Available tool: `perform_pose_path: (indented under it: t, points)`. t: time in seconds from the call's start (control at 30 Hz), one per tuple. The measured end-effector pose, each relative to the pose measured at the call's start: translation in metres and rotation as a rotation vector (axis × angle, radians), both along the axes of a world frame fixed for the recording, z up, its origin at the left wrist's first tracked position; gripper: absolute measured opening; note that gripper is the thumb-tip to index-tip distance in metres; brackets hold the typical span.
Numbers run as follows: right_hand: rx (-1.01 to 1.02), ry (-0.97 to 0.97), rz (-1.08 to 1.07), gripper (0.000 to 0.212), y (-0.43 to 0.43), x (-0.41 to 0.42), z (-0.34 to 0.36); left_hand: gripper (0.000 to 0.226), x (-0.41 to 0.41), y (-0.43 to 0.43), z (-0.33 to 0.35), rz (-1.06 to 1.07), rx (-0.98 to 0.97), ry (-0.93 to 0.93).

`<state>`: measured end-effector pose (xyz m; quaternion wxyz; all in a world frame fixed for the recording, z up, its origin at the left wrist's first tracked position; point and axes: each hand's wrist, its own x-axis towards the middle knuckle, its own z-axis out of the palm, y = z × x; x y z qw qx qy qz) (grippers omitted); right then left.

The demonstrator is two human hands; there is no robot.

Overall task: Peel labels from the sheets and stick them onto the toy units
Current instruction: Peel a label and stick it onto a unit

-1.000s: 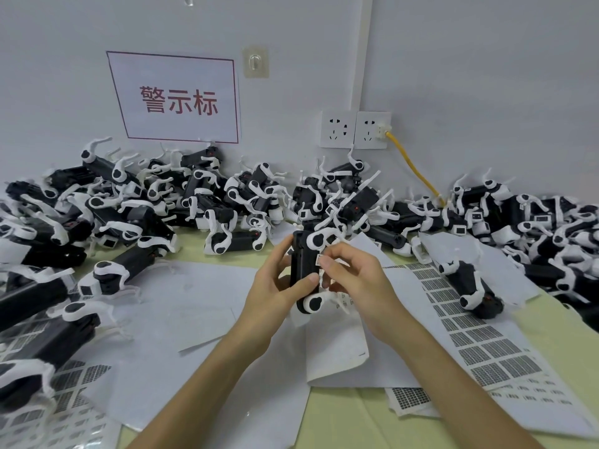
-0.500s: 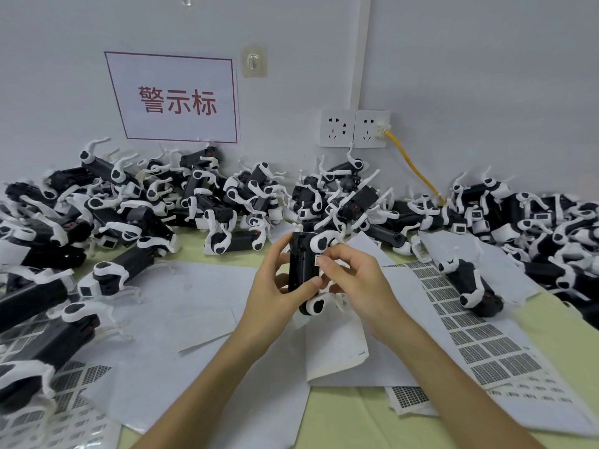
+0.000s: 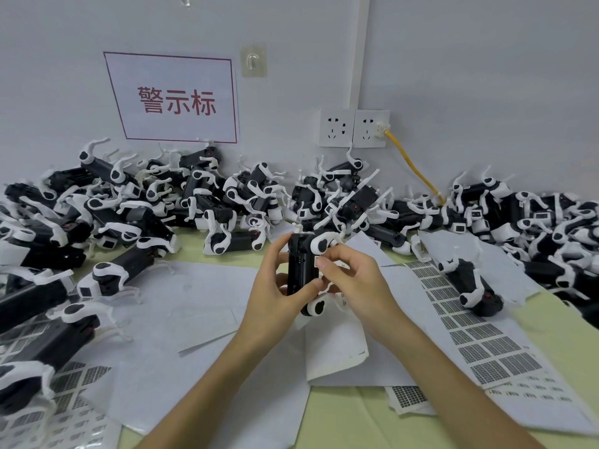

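A black toy unit (image 3: 301, 270) with white legs stands upright in the middle, above the table. My left hand (image 3: 275, 293) grips its left side, thumb across the lower front. My right hand (image 3: 353, 283) is at the unit's right side, fingers curled, pinching a small white label (image 3: 319, 262) against the black body. A label sheet (image 3: 476, 332) with rows of grey printed labels lies to the right on the table. White backing sheets (image 3: 201, 306) lie under and to the left of my hands.
Heaps of black-and-white toy units (image 3: 136, 202) run along the wall and down the left edge (image 3: 39, 319); more fill the right side (image 3: 544, 228). One unit (image 3: 470, 286) lies on the right sheet. A yellow cable (image 3: 411, 166) hangs from a wall socket (image 3: 369, 128).
The unit has shifted slightly up and left in my hands. My right fingers have moved onto the unit's side with the label.
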<state>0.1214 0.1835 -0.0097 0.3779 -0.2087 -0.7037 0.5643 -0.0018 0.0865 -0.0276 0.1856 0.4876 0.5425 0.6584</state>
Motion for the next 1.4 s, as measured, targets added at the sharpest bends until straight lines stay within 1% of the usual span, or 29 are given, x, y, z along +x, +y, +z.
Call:
perform_pose_path:
  t: [0.6, 0.83, 0.9, 1.0, 1.13, 1.2, 1.3, 1.4]
  points:
    - [0.042, -0.004, -0.027, 0.012, -0.0028, -0.0003, 0.0008, 0.071, -0.0007, 0.0015, -0.0053, 0.075, -0.01, 0.104]
    - [-0.016, 0.02, -0.051, 0.01, -0.0035, -0.0022, -0.0027, 0.072, 0.0037, -0.0027, -0.0033, 0.097, -0.028, 0.122]
    - [-0.055, 0.034, -0.072, 0.015, -0.0025, -0.0019, -0.0044, 0.073, 0.0039, -0.0025, -0.0038, 0.104, -0.034, 0.133]
    - [-0.071, -0.012, -0.11, 0.029, -0.0001, -0.0004, -0.0042, 0.074, 0.0013, -0.0003, -0.0027, 0.086, -0.034, 0.076]
    - [-0.068, 0.003, 0.032, 0.025, 0.0006, -0.0021, -0.0014, 0.068, -0.0032, 0.0016, -0.0006, 0.015, -0.012, -0.106]
    - [-0.056, 0.024, 0.083, 0.026, -0.0003, -0.0006, 0.0005, 0.065, -0.0053, 0.0015, -0.0007, -0.001, -0.008, -0.16]
    - [-0.052, 0.01, 0.126, 0.03, -0.0045, 0.0005, 0.0007, 0.064, -0.005, 0.0013, -0.0016, -0.02, -0.015, -0.152]
    - [-0.019, -0.027, 0.036, 0.041, -0.004, -0.0015, -0.0024, 0.068, -0.0019, 0.0008, -0.0033, -0.04, -0.036, -0.114]
